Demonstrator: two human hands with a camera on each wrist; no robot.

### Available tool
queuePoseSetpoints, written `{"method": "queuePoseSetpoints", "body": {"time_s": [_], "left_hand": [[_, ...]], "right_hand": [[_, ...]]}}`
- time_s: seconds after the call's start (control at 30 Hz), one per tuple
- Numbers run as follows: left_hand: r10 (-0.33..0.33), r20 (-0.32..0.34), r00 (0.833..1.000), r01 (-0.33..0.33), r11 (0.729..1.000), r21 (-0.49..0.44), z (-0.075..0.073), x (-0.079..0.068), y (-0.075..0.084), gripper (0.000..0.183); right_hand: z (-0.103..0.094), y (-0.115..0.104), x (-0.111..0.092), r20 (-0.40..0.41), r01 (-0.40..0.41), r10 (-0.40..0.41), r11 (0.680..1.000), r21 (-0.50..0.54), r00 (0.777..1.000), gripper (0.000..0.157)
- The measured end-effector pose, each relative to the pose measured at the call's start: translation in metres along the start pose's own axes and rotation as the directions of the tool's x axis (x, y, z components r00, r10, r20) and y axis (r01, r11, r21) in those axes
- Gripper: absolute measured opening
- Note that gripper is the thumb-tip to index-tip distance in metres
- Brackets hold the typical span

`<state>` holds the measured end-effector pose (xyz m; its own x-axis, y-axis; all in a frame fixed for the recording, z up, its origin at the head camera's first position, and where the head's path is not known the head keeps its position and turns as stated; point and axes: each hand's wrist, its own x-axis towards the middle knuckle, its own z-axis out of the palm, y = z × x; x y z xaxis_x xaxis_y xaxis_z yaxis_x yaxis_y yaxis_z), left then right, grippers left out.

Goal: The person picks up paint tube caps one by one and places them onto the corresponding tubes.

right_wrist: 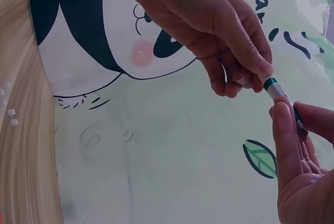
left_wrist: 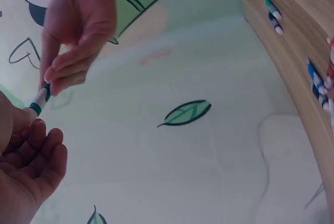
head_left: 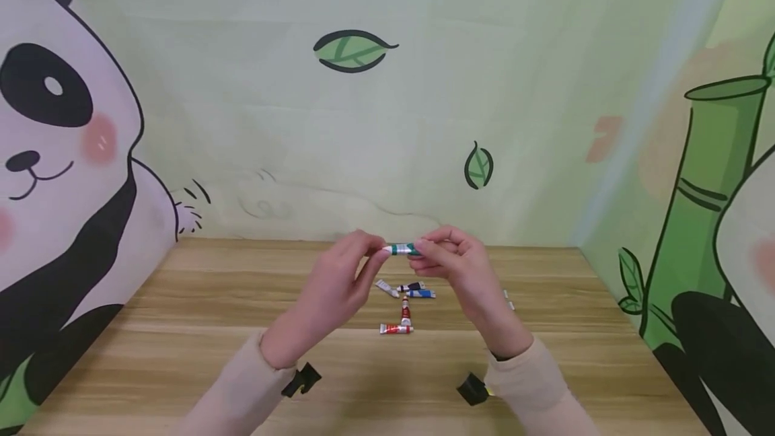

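Observation:
A small green-and-silver paint tube is held level above the table, between both hands. My left hand pinches its left end between thumb and fingertips. At the tube's right end, the thumb and fingers of my right hand pinch the green part. In the right wrist view, the tube is partly covered by the right hand's fingers. Below the hands lie a whitish tube, a black tube, a blue tube, a dark red tube and a bright red tube.
Past the right hand, a green-tipped tube lies by a dark blue one. Small white pieces sit on the wooden table. A printed cloth backdrop rises behind its far edge.

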<state>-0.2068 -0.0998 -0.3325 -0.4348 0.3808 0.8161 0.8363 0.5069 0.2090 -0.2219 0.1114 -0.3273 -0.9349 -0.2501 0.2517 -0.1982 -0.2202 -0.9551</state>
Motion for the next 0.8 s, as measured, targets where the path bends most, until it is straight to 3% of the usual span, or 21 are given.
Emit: {"method": "queuePoseSetpoints", "body": {"time_s": [0.13,0.27,0.4,0.5,0.63,0.8], "left_hand": [[0.042,0.005,0.999,-0.042,0.999,0.015,0.004,0.003,0.000,0.014],[0.039,0.018,0.999,-0.040,0.999,0.008,0.010,0.006,0.000,0.010],[0.000,0.062,0.998,0.000,1.000,-0.006,0.020,0.009,0.000,0.010],[-0.065,0.113,0.991,0.071,0.996,-0.047,0.030,0.014,-0.002,0.010],[-0.167,0.188,0.968,0.193,0.973,-0.130,0.048,0.021,-0.004,0.010],[-0.263,0.294,0.919,0.326,0.925,-0.193,0.072,0.028,-0.011,0.012]], "right_hand": [[-0.005,-0.001,-0.002,-0.016,0.000,0.000,1.000,-0.007,1.000,0.007],[-0.012,0.000,-0.002,-0.032,0.001,-0.001,1.000,-0.001,0.999,0.004],[-0.022,0.004,-0.001,-0.070,-0.002,0.001,1.000,-0.017,0.998,0.004],[-0.034,0.007,0.000,-0.092,-0.002,-0.002,0.999,-0.042,0.996,0.007],[-0.054,0.010,-0.001,-0.099,-0.022,0.013,0.996,-0.087,0.995,0.008],[-0.081,0.013,-0.006,-0.110,-0.072,0.057,0.987,-0.140,0.992,0.018]]}}
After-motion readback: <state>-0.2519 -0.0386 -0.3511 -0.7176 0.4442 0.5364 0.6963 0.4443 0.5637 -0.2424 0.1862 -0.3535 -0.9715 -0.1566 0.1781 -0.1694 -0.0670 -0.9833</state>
